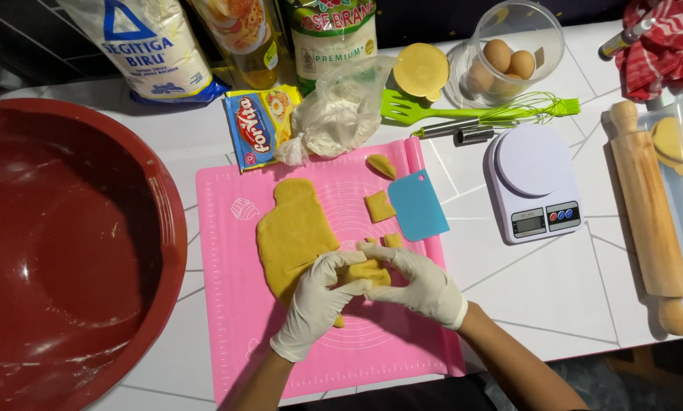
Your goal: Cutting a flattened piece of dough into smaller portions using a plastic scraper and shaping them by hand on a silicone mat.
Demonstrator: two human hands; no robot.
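Observation:
Both my hands wear white gloves and meet over a pink silicone mat (227,320). My left hand (319,301) and my right hand (421,283) pinch one small yellow dough piece (368,272) between their fingers. A large flattened sheet of yellow dough (292,232) lies on the mat just left of my hands. Small cut dough pieces sit nearby: one square (379,205), one at the mat's top (381,165), one beside my right fingers (392,240). A blue plastic scraper (417,205) rests on the mat's right edge.
A big red bowl (60,251) fills the left. A white kitchen scale (533,183) and wooden rolling pin (649,217) lie right. At the back stand flour bags, an oil bottle, a margarine sachet (256,125), a clear flour bag (334,114), a green spatula (425,113), a whisk and a tub of eggs (509,57).

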